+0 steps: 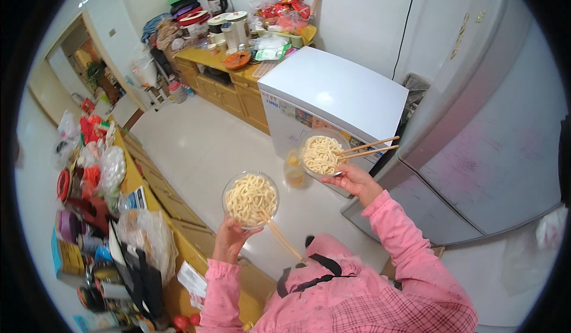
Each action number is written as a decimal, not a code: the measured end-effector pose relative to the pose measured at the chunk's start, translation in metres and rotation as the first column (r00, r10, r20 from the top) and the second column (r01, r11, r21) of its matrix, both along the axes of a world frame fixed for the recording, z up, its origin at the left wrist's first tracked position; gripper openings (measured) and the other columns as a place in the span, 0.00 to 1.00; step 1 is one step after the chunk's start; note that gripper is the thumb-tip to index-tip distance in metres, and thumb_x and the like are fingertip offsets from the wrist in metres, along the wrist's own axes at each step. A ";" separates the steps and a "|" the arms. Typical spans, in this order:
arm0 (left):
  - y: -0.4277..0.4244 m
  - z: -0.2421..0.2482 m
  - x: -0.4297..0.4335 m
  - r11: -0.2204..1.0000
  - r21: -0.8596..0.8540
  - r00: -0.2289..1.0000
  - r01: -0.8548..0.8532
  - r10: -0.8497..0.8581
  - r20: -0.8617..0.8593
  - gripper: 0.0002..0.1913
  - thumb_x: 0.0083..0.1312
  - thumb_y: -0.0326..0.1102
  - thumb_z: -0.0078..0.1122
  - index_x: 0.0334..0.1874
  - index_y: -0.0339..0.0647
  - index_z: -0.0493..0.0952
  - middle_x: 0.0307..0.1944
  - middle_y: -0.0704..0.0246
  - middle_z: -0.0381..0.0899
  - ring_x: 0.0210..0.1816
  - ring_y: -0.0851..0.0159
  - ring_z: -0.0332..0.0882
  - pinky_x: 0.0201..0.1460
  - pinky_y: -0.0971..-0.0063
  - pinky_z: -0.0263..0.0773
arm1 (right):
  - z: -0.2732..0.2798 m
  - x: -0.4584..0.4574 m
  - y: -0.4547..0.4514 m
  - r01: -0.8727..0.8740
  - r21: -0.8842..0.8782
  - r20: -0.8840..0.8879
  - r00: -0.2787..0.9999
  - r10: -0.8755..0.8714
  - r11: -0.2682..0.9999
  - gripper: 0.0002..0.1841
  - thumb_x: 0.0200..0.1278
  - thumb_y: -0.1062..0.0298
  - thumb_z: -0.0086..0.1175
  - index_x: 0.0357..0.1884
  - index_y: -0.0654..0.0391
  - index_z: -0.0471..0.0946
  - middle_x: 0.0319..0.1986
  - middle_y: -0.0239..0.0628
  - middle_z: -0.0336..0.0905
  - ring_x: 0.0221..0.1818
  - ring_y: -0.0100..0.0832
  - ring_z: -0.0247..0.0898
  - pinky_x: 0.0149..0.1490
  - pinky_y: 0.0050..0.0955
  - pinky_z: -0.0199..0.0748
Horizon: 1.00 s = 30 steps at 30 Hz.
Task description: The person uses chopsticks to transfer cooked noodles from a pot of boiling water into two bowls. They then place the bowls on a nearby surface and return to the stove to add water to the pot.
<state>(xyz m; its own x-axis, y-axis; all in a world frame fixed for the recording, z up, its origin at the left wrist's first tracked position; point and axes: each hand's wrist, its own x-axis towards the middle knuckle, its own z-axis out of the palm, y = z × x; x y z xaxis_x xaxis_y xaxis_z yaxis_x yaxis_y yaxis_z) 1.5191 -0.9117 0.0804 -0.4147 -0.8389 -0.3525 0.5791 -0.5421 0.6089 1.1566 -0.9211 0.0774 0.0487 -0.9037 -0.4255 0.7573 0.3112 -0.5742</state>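
My left hand [233, 239] grips the near rim and side of a clear bowl [224, 194] of thick pale noodles [252, 199]. A pair of wooden chopsticks [281, 237] leans out of these noodles towards my body. Farther forward and to the right, my right hand [352, 182] supports a second clear bowl [312, 133] by its near edge. It too is filled with noodles [322, 154], and another pair of chopsticks [368, 147] sticks out to the right. Both bowls are held in the air above the floor, apart from each other.
A white chest freezer [334, 83] stands ahead, with a tall grey refrigerator [473, 154] to its right. On the floor [192, 141] is a bottle of yellowish liquid [294, 172]. Cluttered yellow counters [178, 239] run along the left, and a wooden cabinet [223, 94] stands at the back.
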 end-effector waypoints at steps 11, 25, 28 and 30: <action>-0.310 -0.020 -0.111 0.944 0.231 0.965 0.236 -0.200 -0.169 0.30 0.49 0.17 0.37 0.60 0.33 0.59 0.60 0.53 0.62 0.60 0.45 0.62 0.55 0.42 0.69 | -0.052 -0.076 -0.209 0.213 -0.088 -0.098 0.970 -0.221 0.973 0.24 0.59 0.79 0.39 0.60 0.63 0.55 0.54 0.48 0.64 0.51 0.44 0.70 0.46 0.40 0.80; -0.610 -0.100 -0.270 0.853 0.413 0.940 0.319 -0.228 -0.255 0.34 0.48 0.12 0.33 0.63 0.26 0.46 0.62 0.42 0.48 0.63 0.36 0.52 0.62 0.36 0.57 | -0.098 -0.116 -0.392 0.602 0.065 -0.092 0.798 -0.596 0.796 0.22 0.61 0.82 0.38 0.58 0.64 0.55 0.55 0.52 0.60 0.53 0.50 0.66 0.54 0.45 0.76; -0.632 -0.104 -0.306 0.851 0.434 0.955 0.296 -0.252 -0.159 0.32 0.49 0.13 0.34 0.62 0.22 0.47 0.61 0.41 0.49 0.62 0.36 0.53 0.63 0.39 0.57 | -0.102 -0.119 -0.401 0.660 0.023 -0.103 0.748 -0.655 0.751 0.23 0.63 0.79 0.38 0.61 0.59 0.55 0.54 0.48 0.64 0.53 0.44 0.68 0.54 0.40 0.76; -0.643 -0.108 -0.325 0.889 0.324 0.946 0.325 -0.301 -0.121 0.30 0.49 0.14 0.36 0.60 0.19 0.49 0.60 0.40 0.51 0.61 0.36 0.54 0.63 0.43 0.59 | -0.105 -0.123 -0.407 0.663 0.006 -0.084 0.747 -0.660 0.749 0.23 0.64 0.78 0.39 0.62 0.61 0.54 0.54 0.48 0.65 0.54 0.44 0.68 0.56 0.39 0.75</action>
<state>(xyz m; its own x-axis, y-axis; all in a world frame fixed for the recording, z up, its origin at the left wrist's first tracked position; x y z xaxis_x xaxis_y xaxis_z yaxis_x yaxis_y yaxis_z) 1.1945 -1.5546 -0.0280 -0.6679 -0.4987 -0.5524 0.3776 -0.8667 0.3259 1.0337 -1.3282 -0.0273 -0.5872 -0.6834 -0.4338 0.7381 -0.2321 -0.6335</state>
